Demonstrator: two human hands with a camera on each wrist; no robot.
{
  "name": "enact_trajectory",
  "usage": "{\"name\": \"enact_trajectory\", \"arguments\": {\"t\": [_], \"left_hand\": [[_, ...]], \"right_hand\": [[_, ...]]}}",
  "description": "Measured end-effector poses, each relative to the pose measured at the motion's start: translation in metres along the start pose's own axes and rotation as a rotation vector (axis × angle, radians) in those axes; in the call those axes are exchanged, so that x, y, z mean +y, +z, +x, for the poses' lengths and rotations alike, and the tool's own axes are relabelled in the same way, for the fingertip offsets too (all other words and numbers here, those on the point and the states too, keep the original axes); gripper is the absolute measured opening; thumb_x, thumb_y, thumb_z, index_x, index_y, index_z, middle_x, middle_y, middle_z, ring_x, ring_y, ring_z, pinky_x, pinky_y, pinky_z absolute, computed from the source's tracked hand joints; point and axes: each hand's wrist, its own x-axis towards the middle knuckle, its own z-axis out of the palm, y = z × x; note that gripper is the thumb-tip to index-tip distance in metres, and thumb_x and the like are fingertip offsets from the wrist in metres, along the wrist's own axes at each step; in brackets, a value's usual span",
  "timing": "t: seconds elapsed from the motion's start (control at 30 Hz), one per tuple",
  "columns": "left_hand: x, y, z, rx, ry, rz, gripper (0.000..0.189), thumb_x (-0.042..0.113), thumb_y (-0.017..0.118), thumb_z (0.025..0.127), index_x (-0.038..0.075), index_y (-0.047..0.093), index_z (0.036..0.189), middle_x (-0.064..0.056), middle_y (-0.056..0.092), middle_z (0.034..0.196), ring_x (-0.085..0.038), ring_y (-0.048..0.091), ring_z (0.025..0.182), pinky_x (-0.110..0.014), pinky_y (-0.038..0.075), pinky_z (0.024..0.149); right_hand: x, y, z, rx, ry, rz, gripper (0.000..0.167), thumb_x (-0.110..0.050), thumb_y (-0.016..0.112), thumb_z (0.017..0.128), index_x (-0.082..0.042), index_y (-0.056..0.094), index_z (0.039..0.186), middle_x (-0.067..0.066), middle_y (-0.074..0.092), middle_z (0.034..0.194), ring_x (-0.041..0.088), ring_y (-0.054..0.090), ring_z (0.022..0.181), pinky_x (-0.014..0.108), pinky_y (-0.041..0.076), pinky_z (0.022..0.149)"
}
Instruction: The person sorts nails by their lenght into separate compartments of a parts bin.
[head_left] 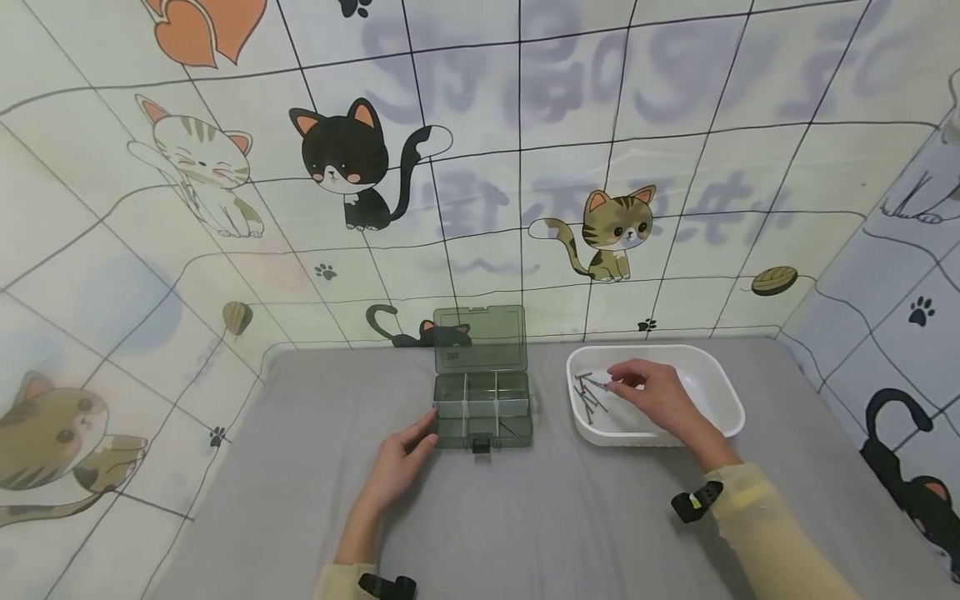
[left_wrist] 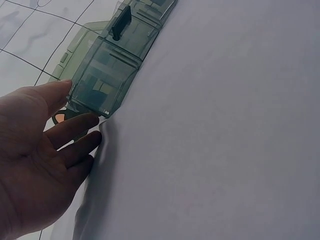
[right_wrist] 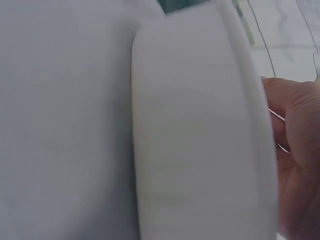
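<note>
A green see-through compartment box (head_left: 482,408) stands on the cloth with its lid (head_left: 480,339) raised at the back. My left hand (head_left: 397,462) rests at its left side, thumb and forefinger touching the edge, fingers spread and loosely bent in the left wrist view. A thin dark piece (head_left: 510,427) lies in the front right compartment. Over the white tray (head_left: 731,408), my right hand (head_left: 660,400) pinches a thin metal screw (head_left: 597,383) between thumb and fingers. Several similar screws (head_left: 588,408) lie loose at the tray's left end. The tray wall hides the fingertips in the right wrist view.
Grey cloth (head_left: 300,467) covers the table. Behind it and at both sides hangs a white curtain (head_left: 487,200) with cat drawings. The box's black latch (head_left: 481,444) faces the front. Between box and tray lies a narrow strip of cloth.
</note>
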Motion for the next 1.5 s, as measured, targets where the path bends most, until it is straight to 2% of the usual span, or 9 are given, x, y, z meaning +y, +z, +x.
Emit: {"name": "enact_trajectory", "arguments": {"t": [0.2,0.33,0.57,0.77,0.93,1.17,1.27,1.5], "left_hand": [[-0.001,-0.001,0.0,-0.01,-0.001,-0.01,0.048,0.026,0.064,0.104,0.015,0.055,0.15,-0.005,0.053,0.15,-0.028,0.045,0.142,-0.051,0.037,0.115],[0.0,-0.002,0.0,-0.008,0.0,-0.004,0.048,0.025,0.064,0.104,0.016,0.054,0.151,-0.005,0.052,0.151,-0.029,0.045,0.142,-0.051,0.037,0.115],[-0.001,-0.001,0.0,0.012,0.006,0.007,0.048,0.025,0.063,0.105,0.018,0.054,0.151,-0.003,0.052,0.151,-0.028,0.045,0.142,-0.05,0.036,0.116],[-0.002,-0.001,0.0,0.018,0.007,0.007,0.047,0.025,0.064,0.104,0.018,0.055,0.15,-0.002,0.052,0.151,-0.027,0.045,0.142,-0.05,0.036,0.116],[-0.001,0.0,0.001,0.022,-0.006,0.006,0.046,0.022,0.064,0.104,0.018,0.056,0.149,-0.003,0.053,0.15,-0.029,0.046,0.141,-0.05,0.036,0.116],[-0.001,0.002,0.001,0.024,0.005,0.016,0.046,0.022,0.064,0.104,0.015,0.056,0.149,-0.004,0.053,0.15,-0.03,0.046,0.141,-0.051,0.035,0.116],[-0.001,0.002,0.0,0.022,-0.014,0.006,0.046,0.022,0.064,0.104,0.017,0.057,0.149,-0.003,0.053,0.15,-0.028,0.045,0.142,-0.05,0.035,0.117],[0.0,0.0,-0.001,0.017,-0.005,0.006,0.045,0.022,0.064,0.104,0.017,0.057,0.149,-0.007,0.056,0.148,-0.029,0.049,0.139,-0.051,0.037,0.115]], "right_hand": [[0.014,-0.006,-0.004,-0.007,0.044,-0.012,0.025,-0.004,0.079,0.09,0.004,0.073,0.112,0.014,0.075,0.099,0.023,0.067,0.083,0.027,0.053,0.071],[0.018,-0.01,-0.002,-0.025,0.061,-0.019,0.026,-0.004,0.077,0.091,0.006,0.072,0.115,0.018,0.074,0.104,0.029,0.068,0.088,0.031,0.055,0.075],[0.024,-0.011,0.008,-0.016,0.131,-0.025,0.023,-0.005,0.073,0.094,0.006,0.072,0.115,0.018,0.073,0.104,0.033,0.068,0.092,0.041,0.056,0.081],[0.031,-0.009,0.013,-0.02,0.118,-0.024,0.022,-0.002,0.072,0.094,0.007,0.071,0.113,0.019,0.073,0.101,0.035,0.068,0.093,0.048,0.057,0.084],[0.037,-0.009,0.018,-0.07,0.102,-0.015,0.024,-0.001,0.073,0.093,0.01,0.071,0.114,0.021,0.073,0.104,0.036,0.068,0.095,0.05,0.057,0.086],[0.046,-0.008,0.026,-0.176,0.16,-0.019,0.023,-0.003,0.072,0.092,0.007,0.072,0.113,0.019,0.073,0.106,0.037,0.067,0.099,0.051,0.056,0.087],[0.048,-0.006,0.028,-0.184,0.164,-0.021,0.021,-0.002,0.072,0.092,0.006,0.073,0.111,0.019,0.073,0.105,0.038,0.068,0.098,0.051,0.056,0.086],[0.05,-0.004,0.03,-0.204,0.129,-0.039,0.023,0.0,0.074,0.089,0.006,0.073,0.112,0.022,0.072,0.108,0.04,0.068,0.098,0.054,0.055,0.088]]}}
